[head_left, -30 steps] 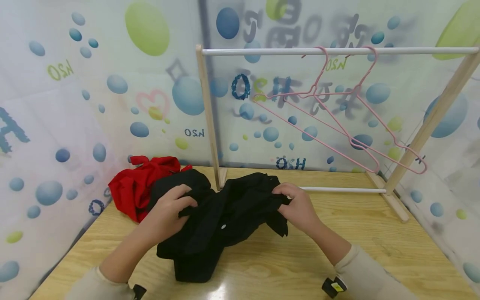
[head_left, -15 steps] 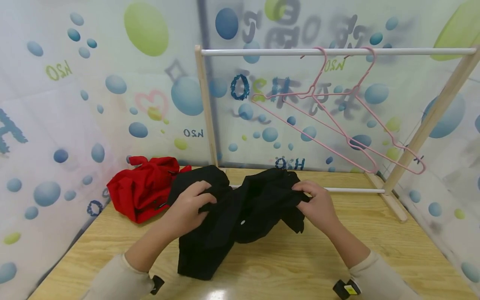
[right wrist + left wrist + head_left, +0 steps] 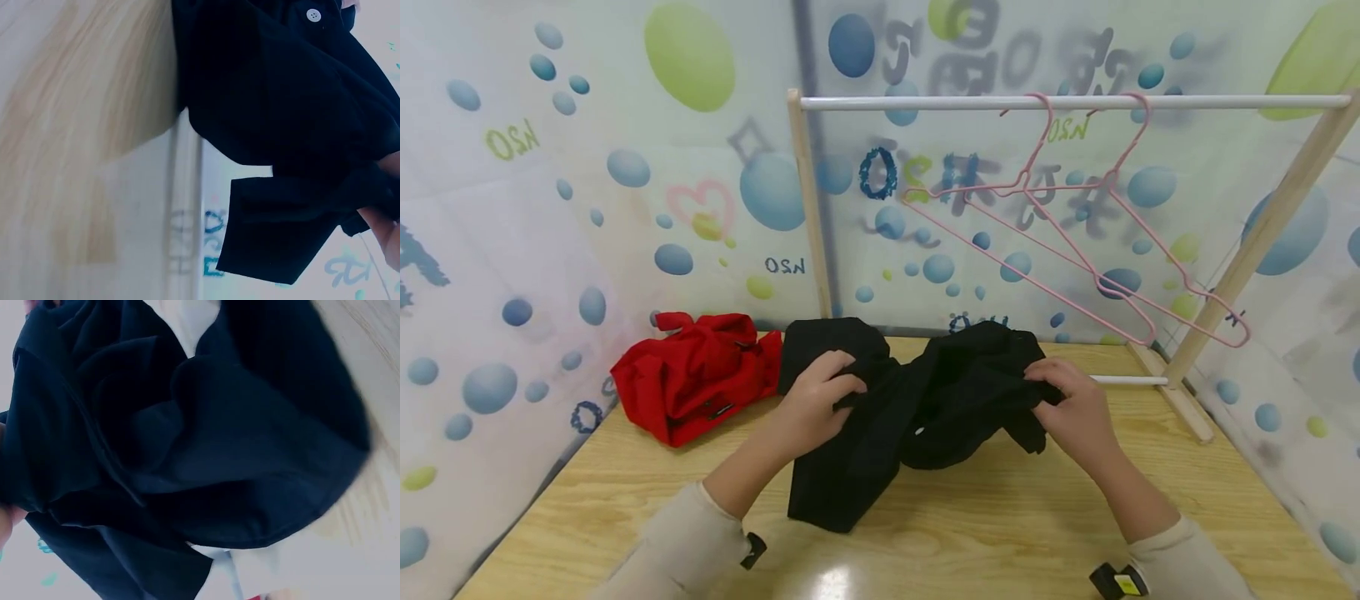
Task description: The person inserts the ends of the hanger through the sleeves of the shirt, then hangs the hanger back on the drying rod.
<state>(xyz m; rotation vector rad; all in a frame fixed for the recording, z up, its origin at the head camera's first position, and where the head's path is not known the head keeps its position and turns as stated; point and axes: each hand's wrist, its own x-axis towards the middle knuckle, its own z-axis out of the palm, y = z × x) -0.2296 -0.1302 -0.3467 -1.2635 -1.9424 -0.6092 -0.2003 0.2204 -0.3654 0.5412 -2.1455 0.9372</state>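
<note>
A bunched black garment (image 3: 865, 450) is held up between both hands over the table, with part of it hanging down on the left. My left hand (image 3: 820, 396) grips its left side, fingers curled into the cloth. At the far right edge, my right hand (image 3: 1075, 408) pinches the fabric between thumb and fingers. A white button (image 3: 314, 15) shows on the garment in the right wrist view, and a narrow flap hangs below it. The left wrist view shows folds and a wide hemmed edge of the black cloth (image 3: 219, 437).
A crumpled red garment (image 3: 700, 375) lies on the wooden table (image 3: 985, 533) at the left. Behind stands a rack with a white bar (image 3: 880, 103) and wooden posts. Two pink hangers (image 3: 1037, 158) hang from the bar. A patterned curtain (image 3: 580, 283) surrounds the table.
Both hands have carried the black garment to the right and slightly away, off the red garment, which now shows more fully. The grips look the same.
</note>
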